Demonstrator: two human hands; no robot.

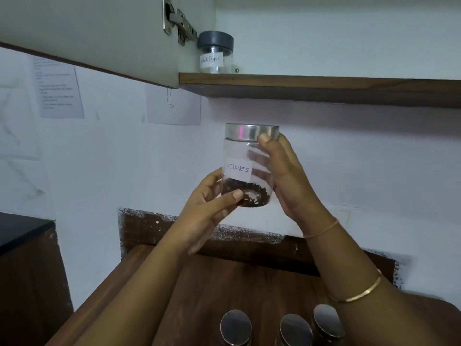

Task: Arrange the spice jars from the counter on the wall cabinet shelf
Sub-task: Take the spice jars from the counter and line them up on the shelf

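Note:
A clear jar labelled "Cloves" (pixel 245 156), with a silver lid and dark cloves at its bottom, is held in the air below the wall cabinet shelf (pixel 324 82). My left hand (pixel 207 208) grips its lower left side with fingers and thumb. My right hand (pixel 287 176) wraps round its right side, thumb at the lid. On the shelf's left end stands a jar labelled "Black Pepper" (pixel 215 52) with a grey lid. Three more silver-lidded jars (pixel 294 330) stand on the wooden counter (pixel 224 283) at the bottom edge.
The open cabinet door (pixel 99 33) with its metal hinge (pixel 178 23) hangs at the upper left. Paper sheets (pixel 58 91) are stuck on the white wall. A dark cabinet (pixel 25 258) stands at the left.

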